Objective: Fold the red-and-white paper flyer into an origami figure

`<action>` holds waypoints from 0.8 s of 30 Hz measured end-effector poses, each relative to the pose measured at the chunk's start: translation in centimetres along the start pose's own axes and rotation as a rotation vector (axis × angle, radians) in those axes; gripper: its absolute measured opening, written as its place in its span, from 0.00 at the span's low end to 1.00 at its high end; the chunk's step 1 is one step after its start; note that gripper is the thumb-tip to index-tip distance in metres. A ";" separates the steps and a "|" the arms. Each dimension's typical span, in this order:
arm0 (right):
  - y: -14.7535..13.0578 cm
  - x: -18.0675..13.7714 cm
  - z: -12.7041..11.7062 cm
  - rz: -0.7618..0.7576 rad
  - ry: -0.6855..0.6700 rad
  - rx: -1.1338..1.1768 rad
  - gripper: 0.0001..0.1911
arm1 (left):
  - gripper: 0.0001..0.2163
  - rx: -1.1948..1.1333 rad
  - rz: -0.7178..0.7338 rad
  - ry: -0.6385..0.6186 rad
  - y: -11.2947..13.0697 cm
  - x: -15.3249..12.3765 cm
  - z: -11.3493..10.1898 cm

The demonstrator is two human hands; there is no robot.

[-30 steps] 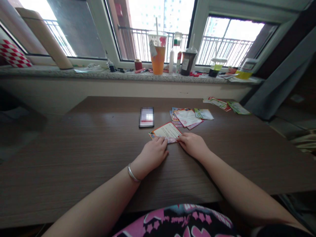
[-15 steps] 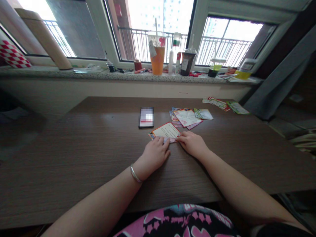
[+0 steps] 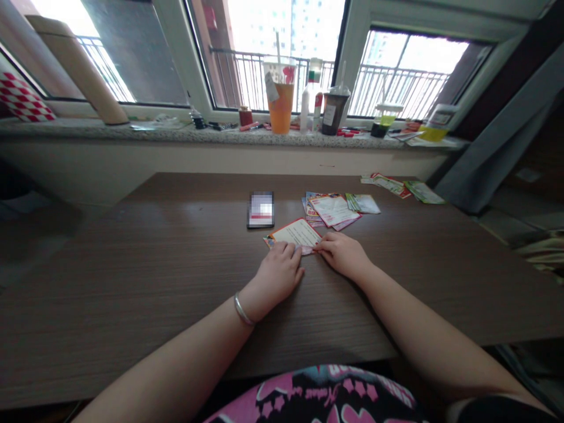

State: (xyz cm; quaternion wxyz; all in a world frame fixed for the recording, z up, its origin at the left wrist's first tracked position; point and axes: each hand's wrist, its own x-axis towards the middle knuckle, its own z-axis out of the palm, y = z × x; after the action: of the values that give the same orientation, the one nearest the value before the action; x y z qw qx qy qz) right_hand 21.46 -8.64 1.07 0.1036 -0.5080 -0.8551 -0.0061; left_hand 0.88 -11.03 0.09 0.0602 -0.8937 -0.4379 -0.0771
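A small printed card (image 3: 298, 233) with an orange border lies on the brown wooden table (image 3: 132, 264), folded or stacked on another sheet. My left hand (image 3: 275, 276) rests with curled fingers pressing on the card's near edge. My right hand (image 3: 341, 255) pinches the card's right corner, fingers closed on it. Both hands touch the card from the near side. A silver bangle (image 3: 241, 310) circles my left wrist.
A phone (image 3: 261, 210) lies just behind the card. More printed leaflets (image 3: 335, 208) are spread to the right, others (image 3: 403, 187) near the far right edge. On the windowsill stand an orange drink cup (image 3: 281, 97), bottles, a dark cup (image 3: 332, 110) and small clutter.
Both hands shifted slightly forward and kept pressing the card's near edge. The card itself has barely moved.
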 end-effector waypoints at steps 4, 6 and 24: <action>0.2 0.0 0.3 0.009 0.016 0.034 0.12 | 0.19 -0.025 0.064 0.009 -0.2 0.1 0.5; 0.5 0.0 0.5 0.014 0.028 0.060 0.12 | 0.21 -0.041 0.071 0.008 -0.3 0.1 0.5; -0.3 -0.6 0.0 -0.102 0.023 -0.055 0.13 | 0.21 -0.057 0.064 0.035 -0.1 -0.1 0.2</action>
State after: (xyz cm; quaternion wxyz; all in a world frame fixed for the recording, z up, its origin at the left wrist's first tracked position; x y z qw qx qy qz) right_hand 21.51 -9.30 0.99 0.0990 -0.4663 -0.8781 -0.0406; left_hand 0.72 -10.98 -0.11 0.0448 -0.9071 -0.4056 -0.1029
